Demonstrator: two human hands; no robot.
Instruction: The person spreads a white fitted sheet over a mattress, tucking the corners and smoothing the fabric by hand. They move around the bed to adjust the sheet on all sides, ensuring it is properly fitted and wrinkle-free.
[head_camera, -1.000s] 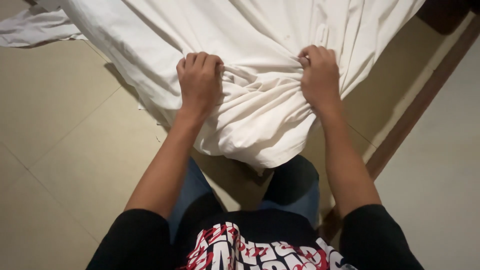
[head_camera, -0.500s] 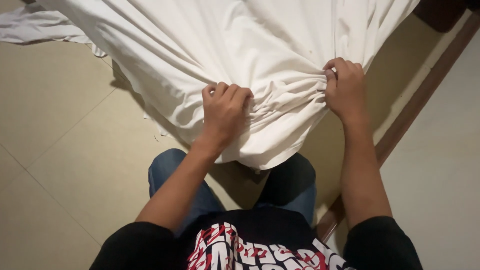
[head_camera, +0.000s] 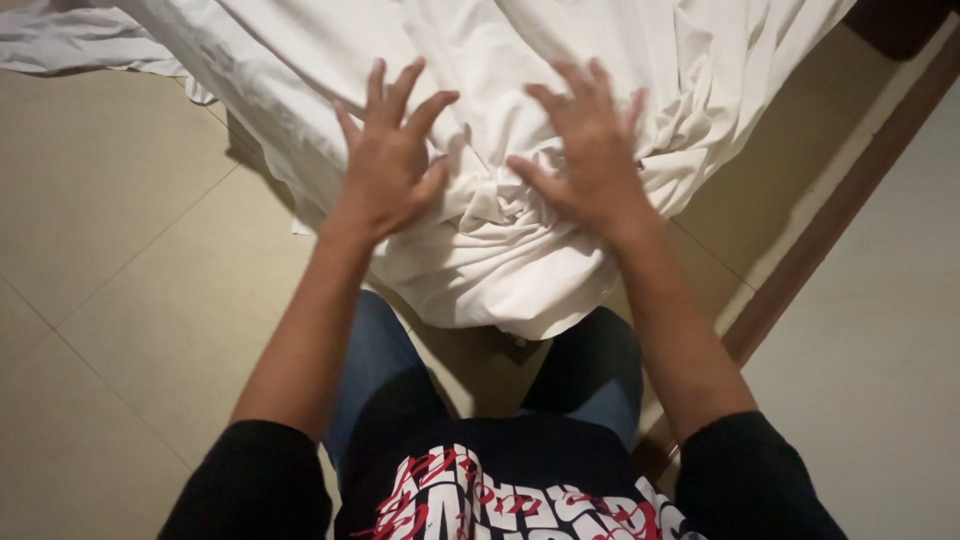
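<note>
— Where are the hands?

— Both spread wide, holding nothing: the left hand (head_camera: 388, 160) and right hand (head_camera: 590, 150) lie flat on the crumpled white cotton sheet (head_camera: 480, 240), either side of a bunched knot near the person.

— Risk?

— With nothing gripped, I'd judge the gathered folds may slump off the near edge onto the beige tiled floor (head_camera: 130, 290).
</note>
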